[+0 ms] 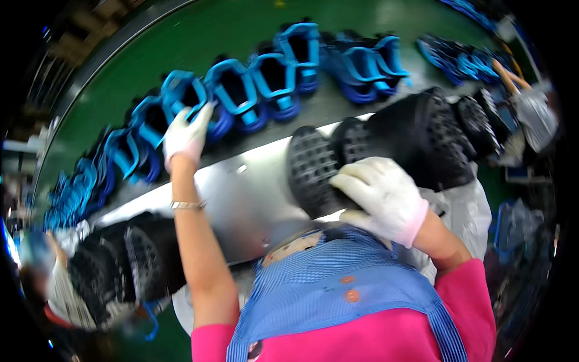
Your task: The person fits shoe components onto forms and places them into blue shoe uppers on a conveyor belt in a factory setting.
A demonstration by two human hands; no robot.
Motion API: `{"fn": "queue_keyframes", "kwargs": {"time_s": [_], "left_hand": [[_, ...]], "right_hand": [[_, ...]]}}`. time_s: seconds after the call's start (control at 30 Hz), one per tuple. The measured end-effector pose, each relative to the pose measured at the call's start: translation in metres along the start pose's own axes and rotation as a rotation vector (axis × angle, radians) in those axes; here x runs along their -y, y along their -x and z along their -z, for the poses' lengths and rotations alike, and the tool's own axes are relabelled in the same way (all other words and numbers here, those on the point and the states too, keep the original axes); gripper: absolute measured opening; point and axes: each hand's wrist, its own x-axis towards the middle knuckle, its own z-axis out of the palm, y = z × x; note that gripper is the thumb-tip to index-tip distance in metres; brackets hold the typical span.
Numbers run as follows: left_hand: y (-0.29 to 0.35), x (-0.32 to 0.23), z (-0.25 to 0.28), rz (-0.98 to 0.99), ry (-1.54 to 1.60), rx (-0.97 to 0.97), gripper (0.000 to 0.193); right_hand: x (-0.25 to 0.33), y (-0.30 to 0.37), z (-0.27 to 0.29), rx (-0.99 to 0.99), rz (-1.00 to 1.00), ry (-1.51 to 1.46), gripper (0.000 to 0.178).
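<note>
My left hand (pixel 185 136), in a white glove, reaches over the metal ledge to the row of shoes. Its thumb and fingers close around the heel of a black-and-blue shoe (pixel 183 79) with a bright blue collar. My right hand (pixel 383 196), gloved too, has its fingers on the near edge of a black rubber sole (pixel 310 166) with a blocky tread. That sole stands on edge on the metal ledge (pixel 238 187). Beside it, more black soles (pixel 416 136) are stacked toward the right. The fingertips on the sole are partly hidden.
More blue shoes (pixel 280 84) line the green conveyor belt (pixel 199 36), heels toward me. Another stack of black soles (pixel 145 256) lies at the left end of the ledge. A co-worker's gloved hand (pixel 537 117) is at the far right; another person is at the left edge.
</note>
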Motion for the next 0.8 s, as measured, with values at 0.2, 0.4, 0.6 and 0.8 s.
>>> {"fn": "queue_keyframes", "kwargs": {"time_s": [0.2,0.4,0.6,0.8], "left_hand": [[0.000,0.078,-0.060,-0.386,-0.051,-0.310,0.035],[0.007,0.026,-0.070,-0.292,-0.085,-0.176,0.035],[0.011,-0.010,-0.106,-0.311,0.019,-0.152,0.037],[0.009,-0.008,-0.098,-0.255,0.002,-0.094,0.048]], "right_hand": [[-0.032,0.038,0.073,-0.220,-0.103,0.053,0.031],[-0.096,0.137,0.143,-0.564,-0.670,0.524,0.019],[-0.132,0.160,0.150,-0.268,-0.842,0.328,0.046],[-0.141,0.151,0.149,-0.061,-0.886,0.443,0.056]]}}
